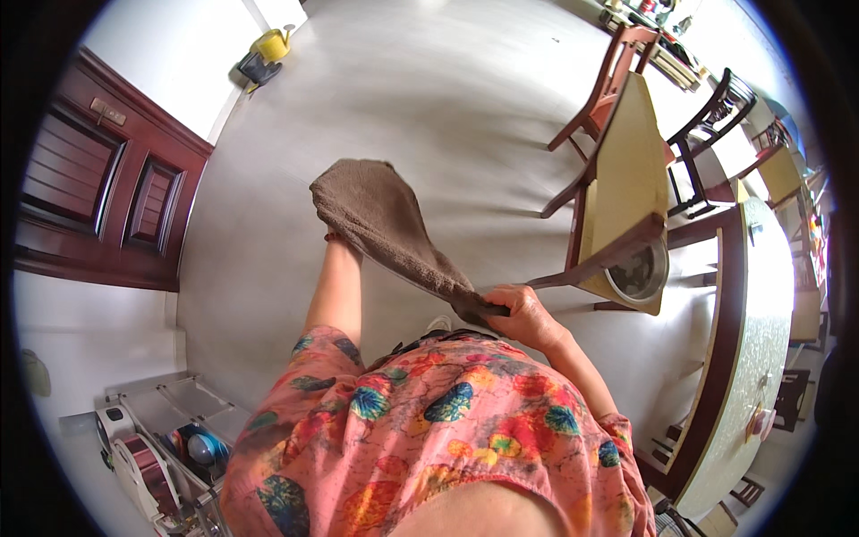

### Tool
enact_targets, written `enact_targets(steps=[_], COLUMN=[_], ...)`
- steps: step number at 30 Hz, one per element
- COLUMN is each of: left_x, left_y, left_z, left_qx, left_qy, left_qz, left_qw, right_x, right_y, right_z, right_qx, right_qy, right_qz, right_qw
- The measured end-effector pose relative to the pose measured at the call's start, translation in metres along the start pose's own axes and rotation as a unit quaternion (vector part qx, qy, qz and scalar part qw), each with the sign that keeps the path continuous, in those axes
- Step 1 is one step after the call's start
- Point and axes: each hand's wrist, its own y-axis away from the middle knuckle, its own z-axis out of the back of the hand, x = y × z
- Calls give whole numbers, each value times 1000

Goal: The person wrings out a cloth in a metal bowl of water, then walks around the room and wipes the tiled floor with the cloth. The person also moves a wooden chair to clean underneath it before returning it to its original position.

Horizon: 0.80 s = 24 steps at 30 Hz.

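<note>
A brown fuzzy towel (380, 210) is stretched aslant in front of me, spread wide at its far left end and bunched narrow at its near right end. My right hand (528, 315) is closed around that narrow end. At the wide end, my left forearm (335, 286), with a dark red bracelet at the wrist, reaches up to the cloth. The towel covers my left hand, so its fingers are hidden.
Wooden chairs (617, 80) stand on the right, one bearing a round metal basin (637, 271), beside a pale-topped table (761, 331). A dark red door (134, 179) is at left. A clear-topped cabinet (179, 403) stands lower left. A yellow watering can (271, 45) sits by the far wall.
</note>
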Motion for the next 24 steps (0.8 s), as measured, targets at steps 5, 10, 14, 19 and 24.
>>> enact_targets(steps=[5, 10, 14, 19, 24], left_x=[-41, -60, -62, -66, -73], left_y=[-15, -37, -58, -99, -161], left_z=[-1, -8, -17, -37, -68], left_qx=[9, 7, -4, -20, -46], left_qy=[-11, -28, -55, -132, -253], left_qz=[-20, -33, -43, -63, -91], left_qw=[1000, 999, 998, 989, 962], right_x=[-8, -53, -82, -99, -133], right_y=[-47, -88, -119, -170, -249], right_z=[-13, -25, -13, 20, 53], right_qx=[35, 57, 110, 229, 190], right_qy=[-21, 58, 98, 2, -144], right_qz=[-85, -32, -21, -87, -111], right_qw=[996, 996, 989, 970, 965])
